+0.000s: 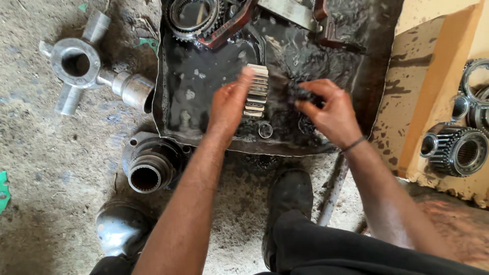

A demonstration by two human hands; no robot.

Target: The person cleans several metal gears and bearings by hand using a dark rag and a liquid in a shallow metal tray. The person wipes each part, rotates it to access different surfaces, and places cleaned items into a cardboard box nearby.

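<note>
My left hand (228, 104) grips a silvery toothed gear (256, 91) and holds it upright over a shallow black tray of dark oily liquid (204, 76). My right hand (328, 109) is closed on a small black brush or rag (300, 94), held right beside the gear. A small metal ring (265, 130) lies in the liquid just below the gear. A large ring gear (193, 18) and reddish metal parts (229, 28) sit at the tray's far end.
A metal cross-shaped spider (79, 63) and a flanged hub (147, 165) lie on the dirt floor at left. Splined gears (456, 150) rest on oil-stained cardboard (407, 102) at right. A metal rod (333, 191) lies beside my black shoe (290, 196).
</note>
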